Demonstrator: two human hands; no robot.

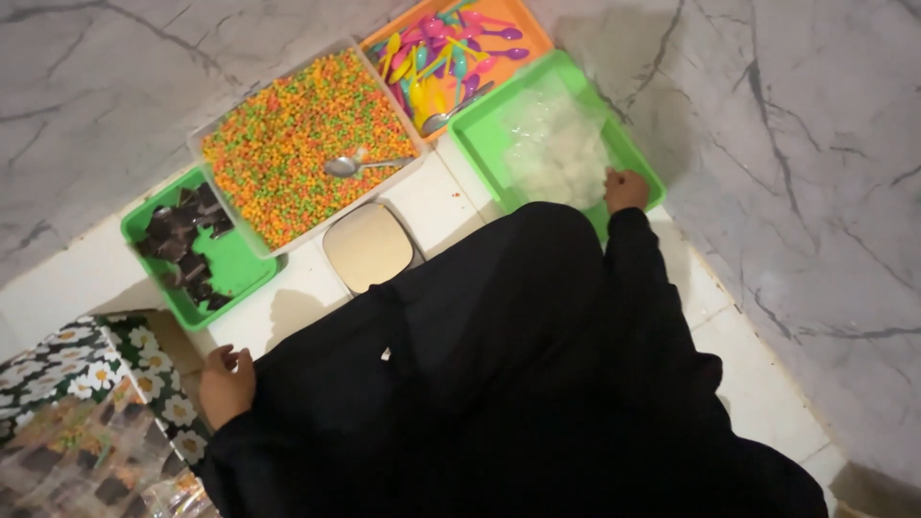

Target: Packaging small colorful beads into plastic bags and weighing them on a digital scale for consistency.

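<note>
My right hand (625,188) reaches into a green tray (484,129) at the right and rests on the edge of a heap of clear plastic bags (556,144); whether it grips one I cannot tell. Down at the lower left, my left hand (225,384) lies with curled fingers beside a box with a daisy pattern (86,369), holding nothing visible. Black sleeves and a black garment fill the middle of the view.
A clear tray of small multicoloured candies (288,144) holds a metal spoon (360,165). An orange tray (523,24) holds coloured plastic spoons. A smaller green tray (235,264) holds dark pieces. A small white scale (367,247) sits in front. Filled clear packets (86,470) lie at the lower left.
</note>
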